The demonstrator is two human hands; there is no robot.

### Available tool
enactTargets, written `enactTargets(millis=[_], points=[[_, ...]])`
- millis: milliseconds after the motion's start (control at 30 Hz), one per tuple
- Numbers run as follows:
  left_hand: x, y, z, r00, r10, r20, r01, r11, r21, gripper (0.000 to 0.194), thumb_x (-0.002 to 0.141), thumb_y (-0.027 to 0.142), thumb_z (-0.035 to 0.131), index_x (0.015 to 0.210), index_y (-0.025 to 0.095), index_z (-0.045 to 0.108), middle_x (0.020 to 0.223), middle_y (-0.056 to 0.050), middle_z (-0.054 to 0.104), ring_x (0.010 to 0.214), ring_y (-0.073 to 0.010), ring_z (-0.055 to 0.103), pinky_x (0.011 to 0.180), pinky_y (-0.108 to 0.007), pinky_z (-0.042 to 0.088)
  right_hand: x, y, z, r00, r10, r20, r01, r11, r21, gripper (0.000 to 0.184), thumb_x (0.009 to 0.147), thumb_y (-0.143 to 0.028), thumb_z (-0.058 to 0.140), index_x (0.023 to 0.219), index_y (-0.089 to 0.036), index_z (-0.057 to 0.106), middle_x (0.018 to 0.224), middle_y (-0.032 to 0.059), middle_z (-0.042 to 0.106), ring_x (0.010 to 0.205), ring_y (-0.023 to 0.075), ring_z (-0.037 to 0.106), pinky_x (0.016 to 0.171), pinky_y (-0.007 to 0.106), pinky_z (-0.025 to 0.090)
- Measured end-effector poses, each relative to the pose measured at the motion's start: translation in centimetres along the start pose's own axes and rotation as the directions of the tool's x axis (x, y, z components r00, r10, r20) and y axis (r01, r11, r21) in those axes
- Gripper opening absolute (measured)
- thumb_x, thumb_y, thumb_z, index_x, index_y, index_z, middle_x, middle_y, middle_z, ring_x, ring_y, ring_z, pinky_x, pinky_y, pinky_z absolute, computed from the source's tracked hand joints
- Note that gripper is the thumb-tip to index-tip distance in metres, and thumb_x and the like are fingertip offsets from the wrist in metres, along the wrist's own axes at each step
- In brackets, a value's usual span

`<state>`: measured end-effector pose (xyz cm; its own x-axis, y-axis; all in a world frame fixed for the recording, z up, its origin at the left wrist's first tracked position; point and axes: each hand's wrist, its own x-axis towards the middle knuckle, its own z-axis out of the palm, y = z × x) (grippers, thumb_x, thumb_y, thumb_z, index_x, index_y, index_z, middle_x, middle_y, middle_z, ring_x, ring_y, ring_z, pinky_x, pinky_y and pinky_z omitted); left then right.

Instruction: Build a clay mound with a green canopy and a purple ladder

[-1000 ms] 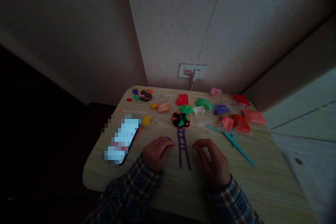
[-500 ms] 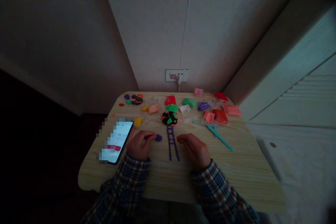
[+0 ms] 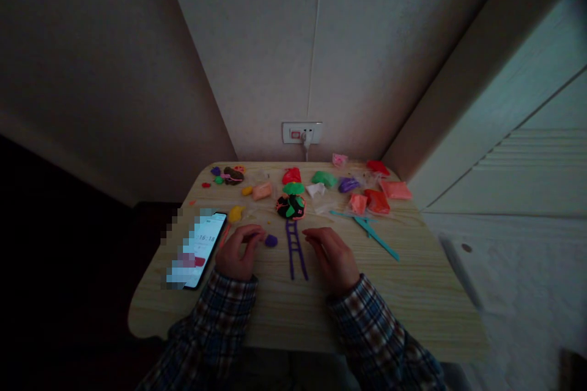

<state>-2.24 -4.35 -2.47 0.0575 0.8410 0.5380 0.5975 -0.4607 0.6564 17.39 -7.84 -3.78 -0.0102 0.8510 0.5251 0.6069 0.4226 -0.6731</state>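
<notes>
My left hand (image 3: 237, 255) is over the table left of centre, thumb and fingers pinched together. Just right of its fingertips lies a small purple clay lump (image 3: 271, 241). My right hand (image 3: 334, 259) is also closed in a pinch, its tips beside the right rail of a purple clay ladder (image 3: 294, 249). Whatever either pinch holds is too small to make out. The ladder lies flat, its top meeting a black clay piece (image 3: 285, 208) with orange lines and green leaf shapes. A green clay cap (image 3: 293, 188) sits above that piece.
A lit phone (image 3: 202, 250) lies at the left. Bagged clay lines the back: red (image 3: 291, 176), green (image 3: 324, 179), purple (image 3: 349, 184), orange-red (image 3: 378, 201). Turquoise tools (image 3: 378, 239) rest at the right. Yellow clay (image 3: 235, 214) is behind my left hand. A wall socket (image 3: 301, 133) holds a plug.
The view has swung right, so the table appears farther left. My left hand has drawn back leftward, uncovering the purple lump beside its fingertips. My right hand stays pinched by the ladder.
</notes>
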Motion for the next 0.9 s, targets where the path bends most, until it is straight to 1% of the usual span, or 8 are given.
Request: enactTargets(millis=[67, 200, 300, 400, 500, 667, 800, 900], points=[[-0.01, 0.02, -0.11, 1.0, 0.006, 0.015, -0.006, 1.0, -0.027, 0.018, 0.089, 0.025, 0.046, 0.093, 0.015, 0.06, 0.08, -0.003, 0.069, 0.067, -0.0115, 0.063, 0.065, -0.024, 0.052, -0.03, -0.08, -0.08, 1.0, -0.002, 0.012, 0.002, 1.0, -0.002, 0.02, 0.088, -0.013, 0.04, 0.097, -0.017, 0.059, 0.082, 0.0055, 0.063, 0.078, 0.0157, 0.059, 0.071, 0.029, 0.051], [0.01, 0.06, -0.62, 0.998, 0.055, 0.041, -0.055, 0.998, -0.005, 0.022, 0.092, 0.023, 0.041, 0.094, 0.015, 0.061, 0.068, 0.0, 0.066, 0.06, -0.0105, 0.059, 0.063, -0.023, 0.051, -0.02, -0.34, -0.27, 1.0, -0.004, 0.025, 0.004, 1.0, -0.013, 0.021, 0.088, -0.013, 0.038, 0.093, -0.018, 0.059, 0.081, 0.0057, 0.062, 0.077, 0.0161, 0.059, 0.069, 0.029, 0.05], [0.05, 0.18, -0.88, 0.988, 0.146, 0.056, -0.147, 0.989, 0.026, 0.021, 0.091, 0.024, 0.045, 0.089, 0.016, 0.064, 0.066, 0.0, 0.063, 0.061, -0.0113, 0.059, 0.067, -0.025, 0.051, 0.06, -0.47, -0.31, 1.0, 0.002, 0.03, -0.002, 1.0, -0.021, 0.021, 0.088, -0.014, 0.038, 0.091, -0.017, 0.058, 0.081, 0.0061, 0.062, 0.077, 0.0165, 0.058, 0.069, 0.029, 0.05], [0.11, 0.28, -0.82, 0.967, 0.25, 0.051, -0.252, 0.967, 0.044, 0.017, 0.089, 0.022, 0.05, 0.086, 0.017, 0.065, 0.074, -0.002, 0.066, 0.068, -0.0125, 0.06, 0.072, -0.026, 0.052, 0.12, -0.47, -0.24, 1.0, 0.007, 0.031, -0.007, 1.0, -0.029, 0.019, 0.088, -0.013, 0.04, 0.09, -0.018, 0.059, 0.081, 0.0056, 0.061, 0.077, 0.0164, 0.058, 0.069, 0.029, 0.049], [0.15, 0.18, -0.59, 0.948, 0.316, 0.039, -0.317, 0.947, 0.052, 0.01, 0.085, 0.019, 0.056, 0.087, 0.016, 0.066, 0.079, -0.003, 0.065, 0.072, -0.0126, 0.06, 0.07, -0.024, 0.052, 0.1, -0.4, -0.14, 0.999, -0.006, 0.048, 0.007, 0.999, -0.036, 0.018, 0.088, -0.013, 0.042, 0.09, -0.018, 0.059, 0.08, 0.0055, 0.062, 0.077, 0.0165, 0.059, 0.069, 0.029, 0.05], [0.01, -0.06, -0.33, 0.946, 0.313, 0.082, -0.316, 0.948, 0.03, 0.017, 0.088, 0.018, 0.05, 0.091, 0.016, 0.066, 0.082, -0.004, 0.065, 0.077, -0.0135, 0.061, 0.073, -0.026, 0.052, -0.1, -0.32, -0.12, 0.997, -0.01, 0.082, 0.014, 0.998, -0.059, 0.022, 0.089, -0.016, 0.038, 0.092, -0.018, 0.059, 0.077, 0.0051, 0.064, 0.072, 0.0166, 0.06, 0.065, 0.029, 0.049], [-0.17, 0.22, -0.25, 0.946, 0.307, 0.106, -0.311, 0.95, 0.023, 0.017, 0.088, 0.017, 0.05, 0.094, 0.016, 0.066, 0.082, -0.005, 0.064, 0.073, -0.0121, 0.06, 0.067, -0.022, 0.053, -0.14, -0.47, -0.07, 0.997, -0.006, 0.082, 0.012, 0.998, -0.067, 0.02, 0.089, -0.017, 0.039, 0.091, -0.018, 0.059, 0.078, 0.0054, 0.064, 0.072, 0.0165, 0.059, 0.066, 0.029, 0.049], [-0.31, 0.59, -0.12, 0.918, 0.377, 0.127, -0.382, 0.924, 0.018, 0.015, 0.086, 0.014, 0.053, 0.094, 0.016, 0.066, 0.081, -0.006, 0.063, 0.072, -0.0109, 0.06, 0.062, -0.018, 0.052, -0.15, -0.7, 0.11, 0.992, -0.077, 0.096, 0.083, 0.995, -0.053, 0.016, 0.088, -0.016, 0.042, 0.094, -0.017, 0.057, 0.078, 0.0054, 0.063, 0.073, 0.0171, 0.059, 0.065, 0.029, 0.05]])
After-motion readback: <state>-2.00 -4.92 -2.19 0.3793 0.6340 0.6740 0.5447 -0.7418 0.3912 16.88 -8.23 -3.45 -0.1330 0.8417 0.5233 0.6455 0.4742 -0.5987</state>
